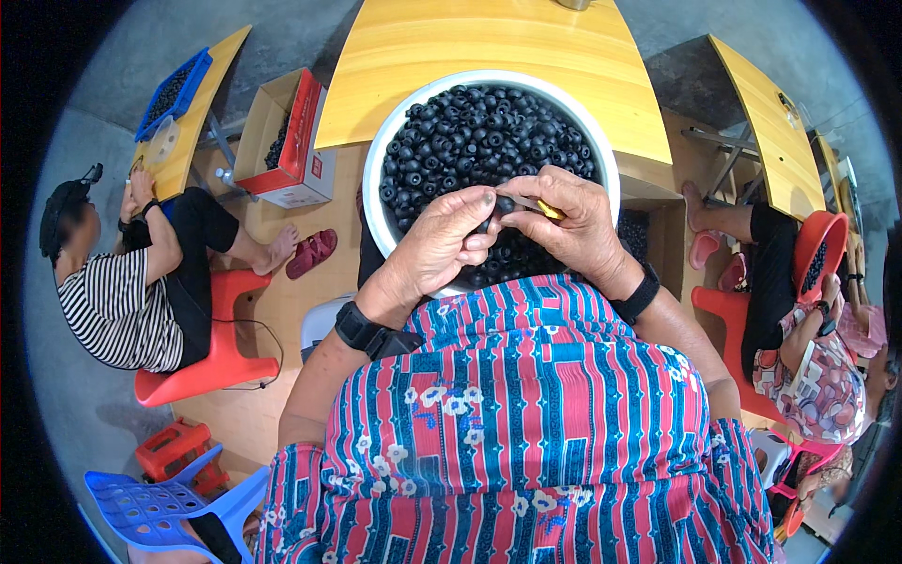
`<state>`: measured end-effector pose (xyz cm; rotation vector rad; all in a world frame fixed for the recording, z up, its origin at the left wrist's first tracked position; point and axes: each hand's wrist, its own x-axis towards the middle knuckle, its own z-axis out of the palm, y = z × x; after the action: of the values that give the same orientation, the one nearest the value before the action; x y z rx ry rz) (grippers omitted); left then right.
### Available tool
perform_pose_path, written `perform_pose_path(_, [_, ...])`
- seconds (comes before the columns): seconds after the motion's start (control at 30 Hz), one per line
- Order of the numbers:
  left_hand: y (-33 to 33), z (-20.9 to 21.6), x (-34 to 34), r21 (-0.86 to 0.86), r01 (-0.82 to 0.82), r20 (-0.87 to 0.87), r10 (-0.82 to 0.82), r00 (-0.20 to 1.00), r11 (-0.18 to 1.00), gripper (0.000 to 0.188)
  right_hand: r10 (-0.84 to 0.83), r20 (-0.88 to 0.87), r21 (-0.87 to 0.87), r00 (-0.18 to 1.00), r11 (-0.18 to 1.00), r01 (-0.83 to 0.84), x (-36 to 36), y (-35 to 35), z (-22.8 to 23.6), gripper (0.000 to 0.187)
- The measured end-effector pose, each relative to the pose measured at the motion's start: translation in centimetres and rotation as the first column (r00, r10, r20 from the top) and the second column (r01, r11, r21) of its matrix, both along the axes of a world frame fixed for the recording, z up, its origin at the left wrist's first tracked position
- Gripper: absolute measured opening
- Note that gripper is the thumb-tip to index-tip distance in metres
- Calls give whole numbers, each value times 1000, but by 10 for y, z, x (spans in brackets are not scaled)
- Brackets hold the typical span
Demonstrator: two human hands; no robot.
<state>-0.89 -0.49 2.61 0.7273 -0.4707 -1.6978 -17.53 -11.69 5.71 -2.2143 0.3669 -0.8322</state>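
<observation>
A wide white basin (pixel 375 193) in front of me is heaped with small round black parts (pixel 489 127), many showing a hole in one end. Over its near half my two hands meet. Wrapped in my right hand (pixel 568 211) is a small knife (pixel 550 211) with a yellow and black handle, its thin blade pointing toward my left fingers. My left hand (pixel 449 235) is closed, thumb and fingertips pinched on one black part (pixel 486 224), mostly hidden by the fingers. Another dark part shows between the hands; which hand touches it is unclear.
The basin leans against a yellow wooden table (pixel 489 38). At left, a person in a striped shirt (pixel 122 324) sits on a red stool by a blue crate (pixel 174 94); a red carton (pixel 282 141) stands nearby. At right, another person has a red basin (pixel 819 254). A blue chair (pixel 160 503) stands lower left.
</observation>
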Motion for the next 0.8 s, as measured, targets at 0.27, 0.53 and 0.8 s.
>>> perform_pose_path(0.27, [0, 2, 0, -18, 9, 27, -8, 1000, 1000, 17, 31, -3, 33, 1000, 999, -31, 1, -3, -3, 25])
perform_pose_path(0.53, [3, 3, 2, -112, -48, -25, 45, 999, 993, 20, 20, 5, 129, 1000, 991, -20, -6, -7, 0, 17])
perform_pose_path(0.8, [4, 3, -1, -133, -105, 87, 117, 989, 986, 18, 41, -100, -76, 994, 996, -49, -5, -1, 1, 21])
